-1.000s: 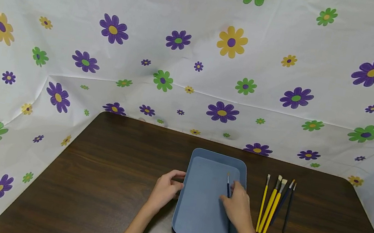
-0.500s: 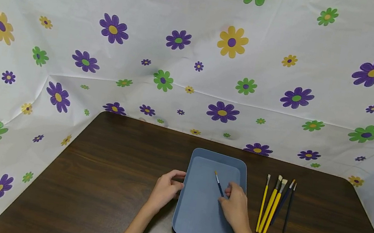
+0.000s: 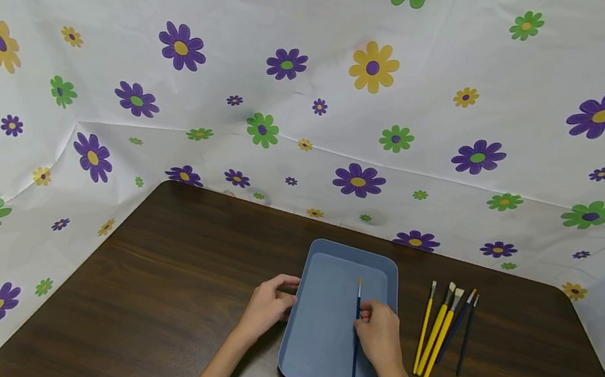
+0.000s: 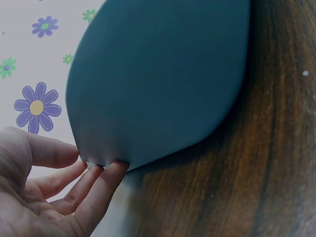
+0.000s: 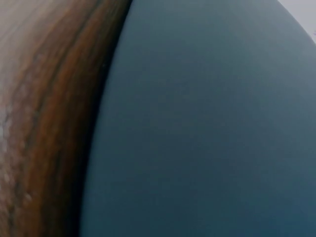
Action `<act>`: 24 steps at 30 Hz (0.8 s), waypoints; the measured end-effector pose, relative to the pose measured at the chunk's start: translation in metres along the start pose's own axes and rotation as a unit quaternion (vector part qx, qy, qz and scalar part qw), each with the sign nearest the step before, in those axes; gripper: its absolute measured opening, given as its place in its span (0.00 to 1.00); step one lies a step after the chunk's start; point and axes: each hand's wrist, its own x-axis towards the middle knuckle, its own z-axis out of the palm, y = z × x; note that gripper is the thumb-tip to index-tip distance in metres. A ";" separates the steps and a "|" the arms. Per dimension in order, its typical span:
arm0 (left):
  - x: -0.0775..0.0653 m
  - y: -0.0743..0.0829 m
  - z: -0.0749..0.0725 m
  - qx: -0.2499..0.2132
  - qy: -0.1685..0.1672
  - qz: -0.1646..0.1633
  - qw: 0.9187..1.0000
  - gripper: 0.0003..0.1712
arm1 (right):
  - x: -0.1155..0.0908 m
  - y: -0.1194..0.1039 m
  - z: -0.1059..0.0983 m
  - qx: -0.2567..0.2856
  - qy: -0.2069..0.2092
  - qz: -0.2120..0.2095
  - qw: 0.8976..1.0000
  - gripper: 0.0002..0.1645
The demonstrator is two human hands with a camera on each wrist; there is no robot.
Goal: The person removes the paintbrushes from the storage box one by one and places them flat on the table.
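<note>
A blue-grey tray [image 3: 316, 337] lies on the table, long side running away from me. My left hand [image 3: 266, 302] touches its left edge with thumb and fingertips; in the left wrist view, the fingertips [image 4: 118, 170] meet the tray's outer wall [image 4: 163, 74]. Over the right half of the tray, my right hand [image 3: 381, 338] pinches a thin dark-blue paintbrush [image 3: 354, 361] around its middle. Its brown tip points toward the far side. The right wrist view shows the tray's side [image 5: 197, 123] close up, with hand and brush out of sight.
Right of the tray lie several paintbrushes: yellow-handled ones [image 3: 441, 335] and dark-handled ones [image 3: 466, 336], bristles pointing away. They rest on a dark wood-grain table [image 3: 194, 264]. A white flower-print sheet [image 3: 317, 31] hangs behind it and along the sides.
The brush in my right hand has shifted left over the tray; its tip swung left, then back nearly straight. My left hand has stayed at the tray's edge.
</note>
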 end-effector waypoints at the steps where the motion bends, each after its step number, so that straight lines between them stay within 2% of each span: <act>1: 0.000 0.000 0.000 0.000 0.001 -0.001 1.000 0.22 | 0.000 0.000 0.000 -0.002 -0.002 0.001 1.000 0.10; 15: 0.001 0.000 0.000 0.003 0.005 -0.003 1.000 0.22 | 0.001 -0.002 0.003 -0.034 0.006 -0.003 0.999 0.11; 19: 0.000 0.000 0.000 -0.001 0.003 -0.003 1.000 0.22 | 0.002 0.002 -0.002 0.003 -0.004 0.009 1.000 0.12; 24: -0.001 0.001 0.001 -0.006 -0.004 0.001 1.000 0.22 | 0.005 0.006 -0.008 0.082 -0.022 0.048 0.995 0.13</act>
